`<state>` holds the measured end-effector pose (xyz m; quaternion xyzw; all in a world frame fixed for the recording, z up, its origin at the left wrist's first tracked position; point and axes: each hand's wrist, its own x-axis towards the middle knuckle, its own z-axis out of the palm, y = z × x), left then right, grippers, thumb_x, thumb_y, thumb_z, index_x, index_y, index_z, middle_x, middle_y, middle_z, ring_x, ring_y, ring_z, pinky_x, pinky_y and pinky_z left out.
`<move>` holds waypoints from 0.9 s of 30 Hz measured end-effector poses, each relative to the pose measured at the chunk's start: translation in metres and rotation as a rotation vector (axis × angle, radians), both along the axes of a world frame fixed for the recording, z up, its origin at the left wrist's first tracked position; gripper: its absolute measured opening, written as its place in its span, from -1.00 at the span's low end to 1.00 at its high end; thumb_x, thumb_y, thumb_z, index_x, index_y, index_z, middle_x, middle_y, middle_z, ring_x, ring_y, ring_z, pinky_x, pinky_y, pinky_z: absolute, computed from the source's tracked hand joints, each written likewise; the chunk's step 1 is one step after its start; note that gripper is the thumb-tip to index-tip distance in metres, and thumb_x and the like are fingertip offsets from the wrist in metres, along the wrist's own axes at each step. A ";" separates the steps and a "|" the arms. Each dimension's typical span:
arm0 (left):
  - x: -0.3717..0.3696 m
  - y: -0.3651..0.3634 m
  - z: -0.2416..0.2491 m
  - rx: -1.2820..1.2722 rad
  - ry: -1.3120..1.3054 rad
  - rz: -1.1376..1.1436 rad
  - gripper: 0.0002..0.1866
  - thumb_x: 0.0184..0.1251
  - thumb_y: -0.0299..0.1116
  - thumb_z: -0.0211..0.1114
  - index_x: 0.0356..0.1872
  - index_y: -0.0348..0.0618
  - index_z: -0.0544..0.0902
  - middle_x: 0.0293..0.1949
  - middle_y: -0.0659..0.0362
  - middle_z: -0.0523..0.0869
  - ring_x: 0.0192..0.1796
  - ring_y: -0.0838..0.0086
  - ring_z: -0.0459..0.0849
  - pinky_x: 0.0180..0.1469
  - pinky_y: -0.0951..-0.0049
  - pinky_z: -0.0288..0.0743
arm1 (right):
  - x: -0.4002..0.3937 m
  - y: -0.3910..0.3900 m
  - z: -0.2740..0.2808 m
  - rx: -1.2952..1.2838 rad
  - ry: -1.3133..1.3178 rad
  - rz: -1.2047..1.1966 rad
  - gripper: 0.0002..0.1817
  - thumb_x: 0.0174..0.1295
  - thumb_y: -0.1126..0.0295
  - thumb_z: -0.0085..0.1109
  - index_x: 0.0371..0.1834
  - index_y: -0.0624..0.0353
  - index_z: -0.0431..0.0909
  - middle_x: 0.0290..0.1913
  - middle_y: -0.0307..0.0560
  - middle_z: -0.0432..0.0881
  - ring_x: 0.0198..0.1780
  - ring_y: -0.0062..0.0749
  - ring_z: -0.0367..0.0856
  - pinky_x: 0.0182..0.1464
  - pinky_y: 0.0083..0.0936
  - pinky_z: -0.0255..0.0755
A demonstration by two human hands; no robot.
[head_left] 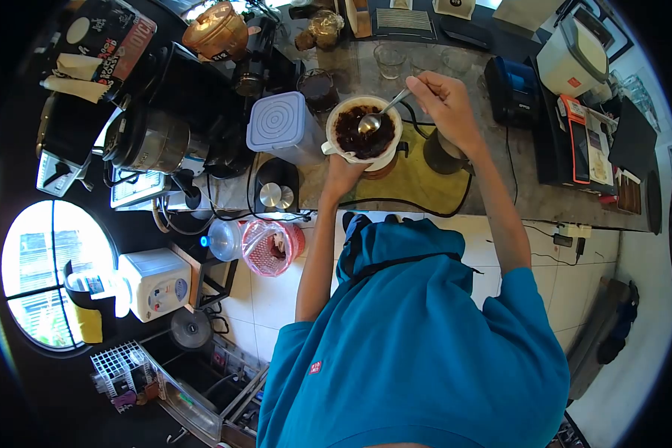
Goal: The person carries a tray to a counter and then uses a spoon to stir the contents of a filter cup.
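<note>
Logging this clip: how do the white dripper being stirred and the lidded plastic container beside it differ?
The white dripper is round and open-topped, showing dark wet coffee grounds; the plastic container is squarish and closed under a bluish lid with ringed ridges. The dripper is steadied by the left hand and has a spoon from the right hand in it; the container stands untouched. Both sit on the counter.

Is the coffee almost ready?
Wet, dark grounds already fill the white dripper. The right hand holds a spoon in them, and the left hand steadies the dripper. The glasses behind look empty, so nothing is poured.
</note>
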<state>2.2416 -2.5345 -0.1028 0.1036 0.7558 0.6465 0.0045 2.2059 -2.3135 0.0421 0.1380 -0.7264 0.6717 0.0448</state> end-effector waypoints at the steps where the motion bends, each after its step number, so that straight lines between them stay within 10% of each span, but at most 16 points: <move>1: 0.000 0.000 0.001 0.007 0.010 0.002 -0.36 0.03 -0.45 0.49 0.19 -0.30 0.47 0.11 0.09 0.62 0.12 0.38 0.59 0.23 0.37 0.45 | 0.001 0.001 0.005 0.149 0.131 -0.056 -0.67 0.37 0.27 0.15 -0.48 0.31 0.52 -0.67 -0.26 0.35 -0.58 -0.66 0.22 -0.50 -0.55 0.12; 9: 0.005 0.003 0.015 -0.010 -0.081 0.031 -0.34 0.01 -0.44 0.53 0.18 -0.33 0.46 0.10 0.07 0.62 0.12 0.37 0.59 0.22 0.39 0.45 | 0.003 -0.006 0.007 0.474 0.452 -0.088 -0.71 0.32 0.28 0.18 -0.39 0.33 0.54 -0.62 0.08 0.42 -0.60 -0.23 0.30 -0.46 -0.34 0.23; 17: 0.005 0.005 0.013 -0.012 0.017 0.072 -0.39 0.02 -0.45 0.52 0.13 -0.35 0.49 0.06 0.06 0.65 0.06 0.37 0.63 0.15 0.38 0.50 | -0.008 -0.009 -0.044 0.179 -0.010 -0.065 -0.66 0.38 0.30 0.13 -0.54 0.27 0.50 -0.69 -0.31 0.33 -0.60 -0.74 0.21 -0.53 -0.60 0.05; 27: 0.003 0.002 0.011 -0.007 -0.037 0.014 -0.36 0.02 -0.44 0.49 0.19 -0.30 0.47 0.11 0.07 0.61 0.12 0.37 0.59 0.23 0.37 0.43 | -0.002 -0.001 -0.011 -0.076 -0.063 0.010 -0.66 0.39 0.27 0.11 -0.51 0.27 0.51 -0.65 -0.41 0.36 -0.57 -0.77 0.20 -0.51 -0.66 0.07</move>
